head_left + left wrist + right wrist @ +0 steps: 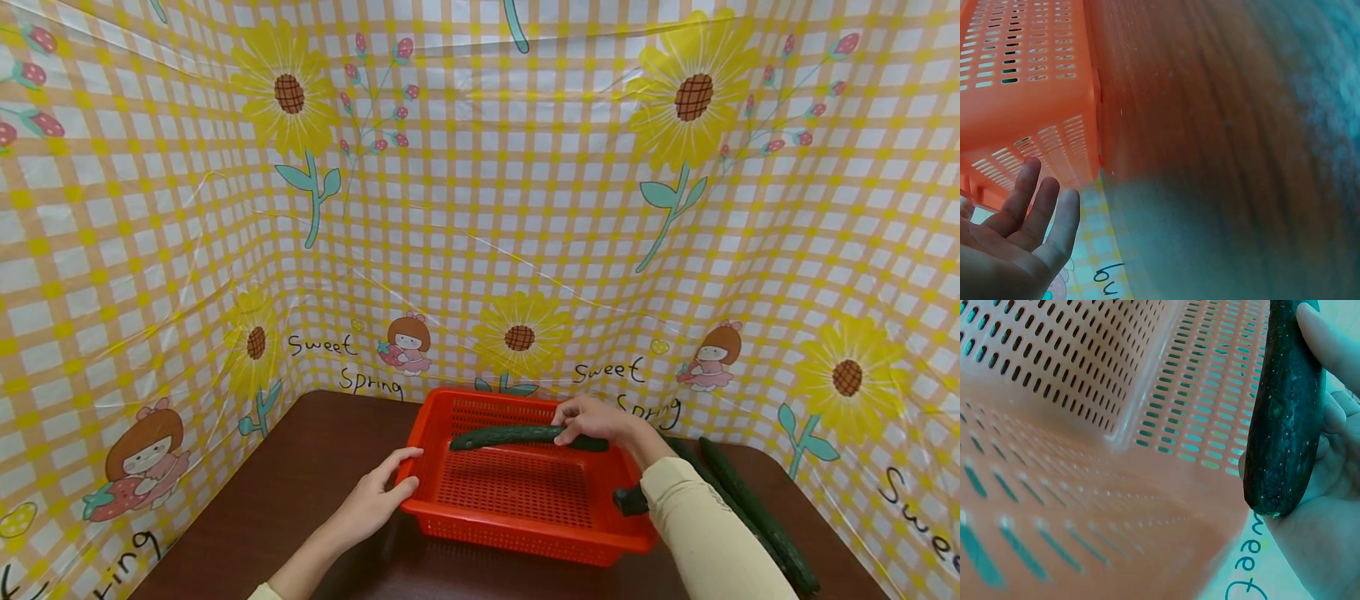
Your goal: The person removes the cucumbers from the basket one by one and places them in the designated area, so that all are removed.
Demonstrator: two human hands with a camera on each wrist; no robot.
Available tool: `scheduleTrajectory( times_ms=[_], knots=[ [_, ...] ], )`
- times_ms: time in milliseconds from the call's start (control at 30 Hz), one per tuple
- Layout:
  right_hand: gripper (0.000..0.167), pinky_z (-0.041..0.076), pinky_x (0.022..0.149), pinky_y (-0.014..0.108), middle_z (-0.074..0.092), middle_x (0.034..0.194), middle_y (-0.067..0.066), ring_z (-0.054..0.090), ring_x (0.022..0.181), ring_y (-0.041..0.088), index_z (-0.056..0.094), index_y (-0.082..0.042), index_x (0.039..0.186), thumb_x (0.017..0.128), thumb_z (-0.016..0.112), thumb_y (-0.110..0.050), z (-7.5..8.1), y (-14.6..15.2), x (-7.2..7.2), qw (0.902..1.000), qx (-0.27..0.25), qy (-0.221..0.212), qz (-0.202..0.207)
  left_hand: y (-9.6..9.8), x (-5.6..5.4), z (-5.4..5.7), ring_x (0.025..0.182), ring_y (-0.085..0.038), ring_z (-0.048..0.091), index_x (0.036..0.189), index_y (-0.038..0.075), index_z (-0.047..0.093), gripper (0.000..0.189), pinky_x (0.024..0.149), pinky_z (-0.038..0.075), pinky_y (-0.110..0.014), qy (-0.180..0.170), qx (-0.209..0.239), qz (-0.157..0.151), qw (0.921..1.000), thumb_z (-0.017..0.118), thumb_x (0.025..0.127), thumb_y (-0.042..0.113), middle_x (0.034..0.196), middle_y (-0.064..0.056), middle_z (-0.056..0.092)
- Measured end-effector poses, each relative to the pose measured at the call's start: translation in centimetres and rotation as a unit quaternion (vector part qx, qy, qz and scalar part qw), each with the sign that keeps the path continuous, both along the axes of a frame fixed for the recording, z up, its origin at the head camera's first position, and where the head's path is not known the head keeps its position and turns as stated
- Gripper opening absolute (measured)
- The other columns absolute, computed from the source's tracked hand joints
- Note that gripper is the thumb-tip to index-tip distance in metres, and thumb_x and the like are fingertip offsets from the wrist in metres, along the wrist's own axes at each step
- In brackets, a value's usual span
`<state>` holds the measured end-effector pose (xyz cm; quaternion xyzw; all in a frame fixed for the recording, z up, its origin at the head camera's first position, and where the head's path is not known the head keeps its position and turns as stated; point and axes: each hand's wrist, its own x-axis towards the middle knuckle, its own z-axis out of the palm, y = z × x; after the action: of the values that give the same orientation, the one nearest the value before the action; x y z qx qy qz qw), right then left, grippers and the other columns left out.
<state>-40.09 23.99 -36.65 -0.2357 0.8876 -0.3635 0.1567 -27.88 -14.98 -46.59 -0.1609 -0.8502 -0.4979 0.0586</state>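
My right hand (588,421) grips a dark green cucumber (502,436) near one end, over the red plastic basket (525,546). The cucumber lies crosswise, its other end toward the basket's left side. In the right wrist view, the thumb presses along one side of the cucumber (1285,419) and the fingers are behind it. My left hand (375,496) touches the basket's left rim with thumb and forefinger. The left wrist view shows its other three fingers (1063,219) stretched out beside the slotted outer wall of the basket (1029,112).
More cucumbers (757,508) lie side by side on the dark brown table (322,433), right of the basket and partly behind the right sleeve. A checked, flower-printed sheet (480,242) hangs behind the table and along both sides.
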Motion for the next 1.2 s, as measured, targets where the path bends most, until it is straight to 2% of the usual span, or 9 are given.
scheduleTrajectory(
  times_ms=[233, 400, 467, 567, 667, 767, 967, 1067, 1200],
  knots=[
    [0.021, 0.046, 0.099, 0.053, 0.061, 0.116, 0.011, 0.05, 0.129, 0.043, 0.061, -0.002, 0.094, 0.09, 0.075, -0.017, 0.8, 0.8, 0.4, 0.9999, -0.007, 0.013, 0.008, 0.0, 0.0, 0.1, 0.108, -0.023, 0.055, 0.139, 0.031, 0.054, 0.04, 0.086, 0.043, -0.042, -0.004, 0.008, -0.006, 0.9999, 0.063, 0.1, 0.034, 0.127, -0.007, 0.063],
    [0.021, 0.047, 0.095, 0.047, 0.061, 0.107, 0.008, 0.057, 0.114, 0.03, 0.063, -0.001, 0.098, 0.09, 0.075, -0.017, 1.3, 1.4, 0.4, 0.9995, -0.017, 0.021, 0.018, 0.0, 0.1, 0.2, 0.106, -0.023, 0.054, 0.14, 0.03, 0.054, 0.041, 0.084, 0.042, -0.041, -0.003, 0.007, -0.007, 0.9999, 0.063, 0.1, 0.031, 0.126, -0.008, 0.062],
    [0.02, 0.045, 0.091, 0.044, 0.058, 0.097, 0.006, 0.054, 0.101, 0.022, 0.061, -0.001, 0.094, 0.09, 0.074, -0.015, 1.5, 1.6, 0.4, 0.9991, -0.024, 0.024, 0.027, 0.0, 0.1, 0.3, 0.104, -0.023, 0.054, 0.14, 0.029, 0.054, 0.041, 0.083, 0.042, -0.041, -0.004, 0.009, -0.007, 0.9999, 0.063, 0.1, 0.03, 0.124, -0.009, 0.062],
    [0.023, 0.045, 0.091, 0.042, 0.054, 0.09, 0.003, 0.052, 0.097, 0.016, 0.057, -0.002, 0.088, 0.09, 0.074, -0.016, 1.7, 1.9, 0.5, 0.9983, -0.024, 0.038, 0.038, 0.0, 0.0, 0.3, 0.105, -0.023, 0.053, 0.14, 0.029, 0.054, 0.041, 0.083, 0.042, -0.041, -0.006, 0.008, -0.007, 0.9999, 0.062, 0.1, 0.029, 0.125, -0.009, 0.062],
    [0.027, 0.045, 0.091, 0.042, 0.053, 0.089, 0.002, 0.052, 0.098, 0.016, 0.053, -0.003, 0.084, 0.09, 0.075, -0.017, 1.8, 2.3, 0.7, 0.9981, -0.017, 0.048, 0.036, 0.0, 0.0, 0.2, 0.108, -0.024, 0.053, 0.14, 0.03, 0.053, 0.041, 0.086, 0.042, -0.043, -0.005, 0.003, -0.004, 1.0, 0.062, 0.1, 0.03, 0.129, -0.009, 0.061],
    [0.026, 0.042, 0.084, 0.04, 0.05, 0.089, 0.004, 0.048, 0.095, 0.018, 0.054, -0.002, 0.086, 0.09, 0.075, -0.017, 1.9, 2.6, 1.1, 0.9986, -0.015, 0.044, 0.026, 0.0, 0.0, 0.1, 0.112, -0.025, 0.054, 0.14, 0.03, 0.054, 0.04, 0.088, 0.043, -0.045, -0.004, 0.0, -0.002, 1.0, 0.062, 0.101, 0.031, 0.132, -0.009, 0.06],
    [0.022, 0.04, 0.08, 0.04, 0.053, 0.105, 0.013, 0.044, 0.095, 0.024, 0.061, 0.001, 0.099, 0.092, 0.072, -0.017, 2.4, 3.4, 2.1, 0.9989, -0.027, 0.038, 0.007, 0.0, -0.1, 0.0, 0.112, -0.025, 0.054, 0.139, 0.031, 0.054, 0.04, 0.089, 0.043, -0.045, 0.001, -0.006, 0.002, 1.0, 0.062, 0.101, 0.032, 0.131, -0.009, 0.061],
    [0.021, 0.041, 0.079, 0.04, 0.055, 0.108, 0.012, 0.044, 0.094, 0.023, 0.061, -0.001, 0.1, 0.093, 0.072, -0.018, 2.7, 4.0, 2.6, 0.9988, -0.028, 0.04, 0.003, -0.1, -0.1, 0.0, 0.108, -0.024, 0.054, 0.139, 0.031, 0.054, 0.04, 0.087, 0.043, -0.044, 0.002, -0.004, 0.0, 1.0, 0.062, 0.1, 0.032, 0.127, -0.008, 0.061],
    [0.02, 0.042, 0.074, 0.039, 0.053, 0.1, 0.009, 0.042, 0.086, 0.021, 0.061, -0.001, 0.1, 0.094, 0.07, -0.018, 2.7, 4.8, 3.1, 0.9983, -0.032, 0.047, 0.013, -0.1, -0.1, 0.0, 0.106, -0.024, 0.054, 0.139, 0.032, 0.054, 0.04, 0.086, 0.042, -0.042, 0.003, 0.0, -0.003, 1.0, 0.063, 0.1, 0.032, 0.125, -0.008, 0.062]
  ],
)
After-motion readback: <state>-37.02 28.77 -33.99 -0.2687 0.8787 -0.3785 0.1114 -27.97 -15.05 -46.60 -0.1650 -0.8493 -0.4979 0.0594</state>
